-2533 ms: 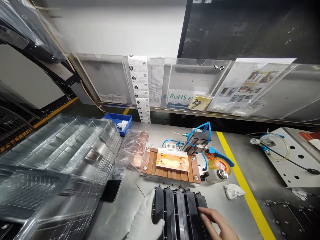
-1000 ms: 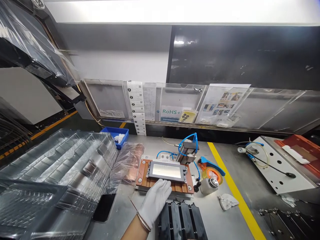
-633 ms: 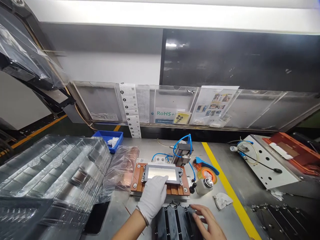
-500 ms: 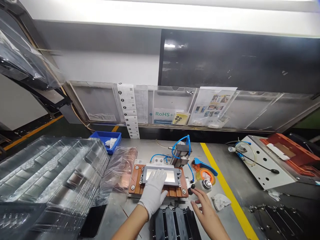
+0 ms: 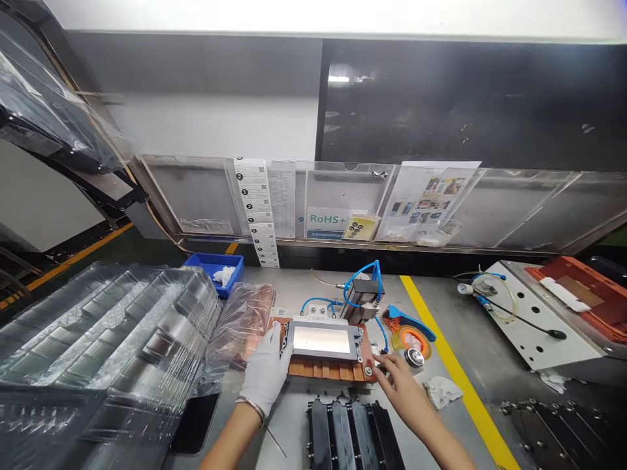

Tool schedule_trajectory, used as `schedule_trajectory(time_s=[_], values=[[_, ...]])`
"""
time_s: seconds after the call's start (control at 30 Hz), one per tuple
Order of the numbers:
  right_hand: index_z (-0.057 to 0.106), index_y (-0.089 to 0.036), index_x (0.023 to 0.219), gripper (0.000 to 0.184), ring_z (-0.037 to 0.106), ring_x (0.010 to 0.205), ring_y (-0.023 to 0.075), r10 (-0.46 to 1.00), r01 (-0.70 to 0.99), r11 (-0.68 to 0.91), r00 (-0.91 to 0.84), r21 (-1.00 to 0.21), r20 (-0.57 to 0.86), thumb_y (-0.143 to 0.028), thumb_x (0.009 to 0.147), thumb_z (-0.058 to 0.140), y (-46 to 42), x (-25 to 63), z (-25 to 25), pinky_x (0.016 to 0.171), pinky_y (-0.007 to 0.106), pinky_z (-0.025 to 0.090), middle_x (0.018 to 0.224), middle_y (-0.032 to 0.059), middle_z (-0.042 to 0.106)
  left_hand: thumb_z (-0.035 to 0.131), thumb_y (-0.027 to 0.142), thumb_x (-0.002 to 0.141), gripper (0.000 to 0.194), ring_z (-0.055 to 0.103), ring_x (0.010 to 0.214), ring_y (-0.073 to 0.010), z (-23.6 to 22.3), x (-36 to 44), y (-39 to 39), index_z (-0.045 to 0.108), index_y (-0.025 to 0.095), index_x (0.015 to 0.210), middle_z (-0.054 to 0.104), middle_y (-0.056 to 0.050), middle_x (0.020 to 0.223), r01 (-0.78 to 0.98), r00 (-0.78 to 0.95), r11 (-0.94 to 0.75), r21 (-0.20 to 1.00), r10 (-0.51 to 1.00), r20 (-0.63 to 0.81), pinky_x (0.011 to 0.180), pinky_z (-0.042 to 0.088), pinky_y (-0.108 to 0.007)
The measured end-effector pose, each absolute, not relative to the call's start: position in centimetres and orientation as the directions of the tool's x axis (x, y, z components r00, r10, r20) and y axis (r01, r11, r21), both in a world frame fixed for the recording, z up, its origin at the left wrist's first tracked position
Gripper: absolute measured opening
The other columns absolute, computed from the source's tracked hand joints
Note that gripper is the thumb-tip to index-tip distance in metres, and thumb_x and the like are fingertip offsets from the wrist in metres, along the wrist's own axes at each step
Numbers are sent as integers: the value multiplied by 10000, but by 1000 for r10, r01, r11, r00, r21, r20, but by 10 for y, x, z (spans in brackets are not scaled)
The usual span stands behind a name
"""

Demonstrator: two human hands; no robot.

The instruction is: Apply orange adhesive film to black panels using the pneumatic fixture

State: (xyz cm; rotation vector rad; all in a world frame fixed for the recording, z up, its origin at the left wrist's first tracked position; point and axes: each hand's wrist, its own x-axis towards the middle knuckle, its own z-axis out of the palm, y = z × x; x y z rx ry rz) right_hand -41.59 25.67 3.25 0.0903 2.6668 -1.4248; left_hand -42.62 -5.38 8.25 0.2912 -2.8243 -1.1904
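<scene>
A flat panel [image 5: 321, 341] with a black frame and a shiny metallic face lies on an orange-brown fixture [image 5: 326, 371]. My left hand [image 5: 264, 372], in a white glove, is at the panel's left end, with thumb and fingers closed around that edge. My bare right hand [image 5: 396, 378] is at the fixture's right edge, fingers apart and fingertips by its corner; nothing shows in it. Behind the fixture stands a dark pneumatic cylinder [image 5: 361, 299] with blue hoses. Several black ribbed parts [image 5: 347, 434] lie in front of the fixture, nearest to me.
Stacked clear plastic trays [image 5: 122, 339] fill the left side, beside a dark phone-like slab [image 5: 194, 424]. A blue bin [image 5: 230, 264] stands behind. On the right are a tape roll [image 5: 421, 339], a crumpled white cloth [image 5: 443, 391] and a white control box [image 5: 543, 320].
My left hand has slid from the panel's face to its left end, uncovering the shiny surface. My right hand has moved slightly, close against the fixture's right edge. The view has shifted a little.
</scene>
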Motion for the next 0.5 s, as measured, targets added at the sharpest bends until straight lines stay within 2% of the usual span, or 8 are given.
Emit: schedule_trajectory(time_s=[0.07, 0.13, 0.17, 0.23, 0.3, 0.33, 0.43, 0.5], values=[[650, -161, 1153, 617, 669, 833, 264, 6, 187, 441, -979, -878, -206, -618, 765, 503, 242, -425, 30, 830, 459, 560, 1141, 161, 646, 518, 413, 872, 559, 479, 1293, -365, 84, -430, -64, 534, 71, 1314, 567, -248, 1321, -241, -968, 641, 729, -217, -129, 1132, 294, -482], [634, -131, 1168, 681, 679, 713, 249, -1, 286, 310, -954, -907, -301, -648, 739, 522, 227, -435, 29, 666, 422, 594, 997, 141, 689, 533, 407, 861, 442, 583, 1140, -339, 86, -436, -65, 628, 88, 1152, 663, -201, 1101, -275, -961, 600, 751, -182, -207, 1063, 384, -454], [637, -126, 1153, 691, 682, 673, 245, -5, 329, 244, -940, -912, -341, -661, 728, 536, 220, -439, 28, 618, 409, 597, 924, 123, 701, 536, 395, 859, 362, 630, 1027, -310, 87, -438, -63, 660, 110, 1045, 684, -161, 982, -286, -958, 576, 766, -158, -239, 993, 447, -425], [664, -139, 1079, 676, 701, 681, 251, 0, 385, 122, -921, -915, -388, -684, 684, 593, 211, -443, 28, 633, 403, 608, 823, 91, 707, 515, 366, 866, 273, 659, 800, -244, 89, -440, -54, 654, 140, 928, 669, -100, 848, -335, -940, 515, 789, -124, -317, 748, 541, -349], [687, -167, 1003, 651, 721, 746, 266, 26, 412, 21, -911, -911, -412, -697, 624, 665, 209, -437, 28, 706, 414, 616, 828, 81, 719, 485, 331, 873, 270, 652, 704, -204, 92, -434, -46, 616, 132, 1001, 656, -98, 891, -400, -913, 444, 802, -118, -390, 525, 510, -271], [695, -175, 983, 650, 726, 766, 273, 38, 423, -19, -905, -906, -423, -700, 600, 693, 210, -429, 27, 728, 422, 618, 866, 85, 729, 479, 316, 876, 300, 661, 714, -197, 93, -427, -43, 582, 123, 1082, 652, -116, 963, -436, -897, 408, 802, -128, -423, 469, 489, -247], [719, -172, 987, 690, 734, 822, 289, 52, 455, -103, -885, -884, -462, -719, 567, 742, 220, -392, 25, 790, 439, 619, 996, 110, 741, 488, 302, 892, 410, 692, 801, -200, 94, -392, -40, 469, 102, 1250, 606, -182, 1171, -527, -849, 330, 783, -160, -503, 467, 518, -232], [725, -167, 1032, 737, 731, 886, 300, 43, 480, -150, -870, -864, -491, -733, 560, 762, 226, -360, 23, 855, 448, 609, 1057, 117, 740, 531, 307, 892, 426, 699, 832, -204, 94, -362, -42, 467, 123, 1271, 584, -187, 1242, -581, -814, 242, 777, -185, -551, 530, 568, -249]])
